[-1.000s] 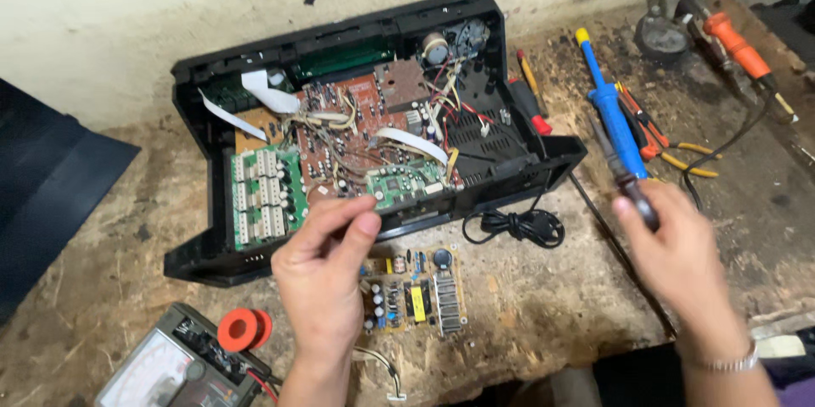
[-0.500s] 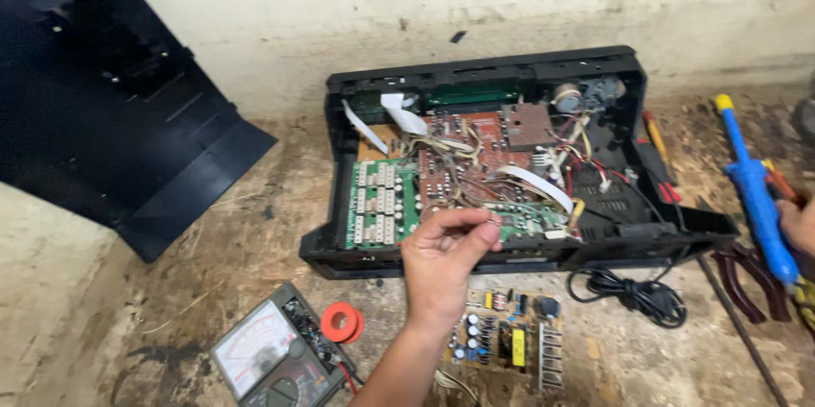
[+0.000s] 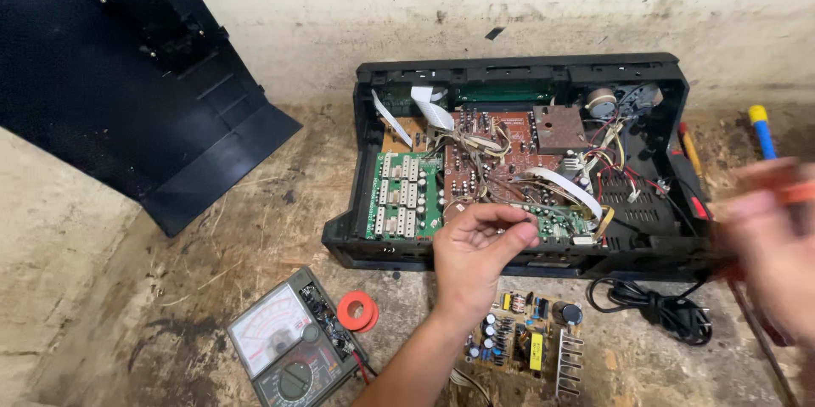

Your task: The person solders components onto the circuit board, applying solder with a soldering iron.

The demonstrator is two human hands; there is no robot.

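Fingers (image 3: 497,218) of the left hand (image 3: 474,256) curl inward with the thumb and forefinger tips drawn close together over the front edge of the green circuit board (image 3: 556,220), right above the front wall of the open black chassis (image 3: 518,264); whether they pinch a wire or a small part there cannot be told, since the fingertips hide the spot. That hand's forearm comes up from the lower edge of the view, passing just beside a loose small circuit board (image 3: 531,343) lying on the wooden bench (image 3: 212,263). The right hand (image 3: 768,246) is a blur at the right side of the view, near the chassis's right end; it appears closed around something orange (image 3: 798,193), but the blur keeps the grip and the object from being read clearly. Inside the chassis lie a brown main board (image 3: 492,161), a green board with white relays (image 3: 406,195) at the left, and white ribbon cables (image 3: 429,106). A coiled black power cord (image 3: 658,305) rests in front of the chassis. An analog multimeter (image 3: 289,348) and a red spool (image 3: 358,311) sit just beside each other at the lower left, and a black cover panel (image 3: 127,76) leans against the wall.
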